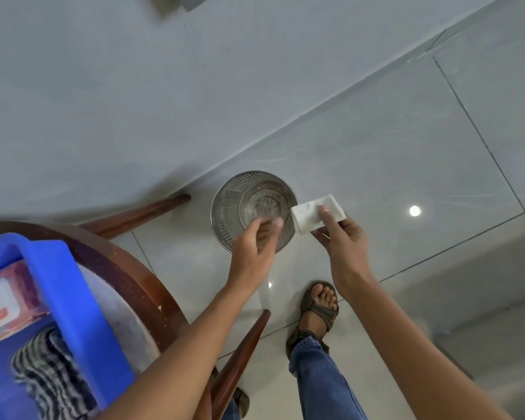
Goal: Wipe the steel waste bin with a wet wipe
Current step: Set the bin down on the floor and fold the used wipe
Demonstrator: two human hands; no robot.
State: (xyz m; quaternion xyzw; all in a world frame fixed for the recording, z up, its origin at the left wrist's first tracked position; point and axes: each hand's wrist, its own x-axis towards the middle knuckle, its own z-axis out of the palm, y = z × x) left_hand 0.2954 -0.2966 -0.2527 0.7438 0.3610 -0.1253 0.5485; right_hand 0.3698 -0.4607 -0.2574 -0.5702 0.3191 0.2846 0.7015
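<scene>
Standing over the steel waste bin [253, 211] on the floor at twelve o'clock, I pinch the folded wet wipe [315, 214] in my right hand [343, 241]; my left hand [253, 247] reaches loosely open toward the rim. I should steady the rim, then wipe firmly around it.

Readable text: none in the head view.
Wet wipe pack [5, 304], lower left of the frame, in the blue basket [82, 304]: a white and orange label panel carries printing, but it is blurred and cut by the frame edge; no letter or brand can be made out.
Wet wipe [317, 212], centre right: faint grey marks, not lettering that can be read.
Steel waste bin [225, 207], centre: no marking legible.
</scene>
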